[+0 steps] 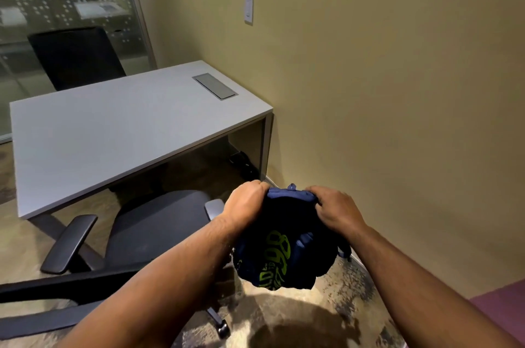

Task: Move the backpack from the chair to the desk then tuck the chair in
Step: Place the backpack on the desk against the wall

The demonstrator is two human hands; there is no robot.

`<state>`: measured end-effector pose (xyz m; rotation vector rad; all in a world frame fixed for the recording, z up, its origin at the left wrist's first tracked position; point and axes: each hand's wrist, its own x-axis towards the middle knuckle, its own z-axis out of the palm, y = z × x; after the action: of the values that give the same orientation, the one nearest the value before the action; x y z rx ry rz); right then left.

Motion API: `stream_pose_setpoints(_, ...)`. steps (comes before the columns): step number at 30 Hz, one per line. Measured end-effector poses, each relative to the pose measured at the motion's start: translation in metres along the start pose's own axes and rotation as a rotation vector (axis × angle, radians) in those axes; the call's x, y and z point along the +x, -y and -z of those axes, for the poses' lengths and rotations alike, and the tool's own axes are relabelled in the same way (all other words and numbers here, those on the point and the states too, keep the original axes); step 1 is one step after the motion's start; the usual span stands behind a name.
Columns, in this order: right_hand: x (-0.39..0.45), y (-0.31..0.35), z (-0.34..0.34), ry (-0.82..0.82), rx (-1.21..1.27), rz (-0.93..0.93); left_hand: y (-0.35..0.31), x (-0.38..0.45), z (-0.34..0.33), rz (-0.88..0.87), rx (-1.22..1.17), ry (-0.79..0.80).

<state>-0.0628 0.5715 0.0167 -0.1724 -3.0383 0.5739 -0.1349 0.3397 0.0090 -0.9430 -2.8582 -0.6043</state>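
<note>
A dark navy backpack (287,245) with lime green lettering hangs in the air, to the right of the chair and above the floor. My left hand (245,205) grips its top left edge and my right hand (336,210) grips its top right edge. The grey office chair (159,222) stands pulled out from the desk, its seat bare and its armrests showing. The white desk (113,129) stands beyond the chair against the wall, with a metal cable hatch (215,85) set in its top.
A second black chair (76,58) stands behind the desk by a glass partition (65,4). The beige wall (383,92) runs close along the right, with a switch plate (249,9). Cables (241,160) lie under the desk. A purple mat (500,310) lies at the lower right.
</note>
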Motion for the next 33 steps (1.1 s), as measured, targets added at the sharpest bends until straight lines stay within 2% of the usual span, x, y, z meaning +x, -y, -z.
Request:
stream_pose_setpoints(8,0.067,-0.002,0.006,-0.035,-0.002,0.076,0.017,0.051,0.011,0.086,0.064,-0.039)
stream_pose_setpoints(13,0.118,-0.007,0.001,-0.006,-0.024,0.079,0.042,0.093,0.006,0.117,0.073,0.005)
stream_pose_setpoints(24,0.23,-0.004,-0.007,0.05,-0.037,0.086,0.105,0.176,0.002,0.084,0.105,0.07)
stream_pose_setpoints(33,0.302,-0.003,-0.001,0.052,-0.042,0.137,0.138,0.236,0.003,0.101,0.083,0.039)
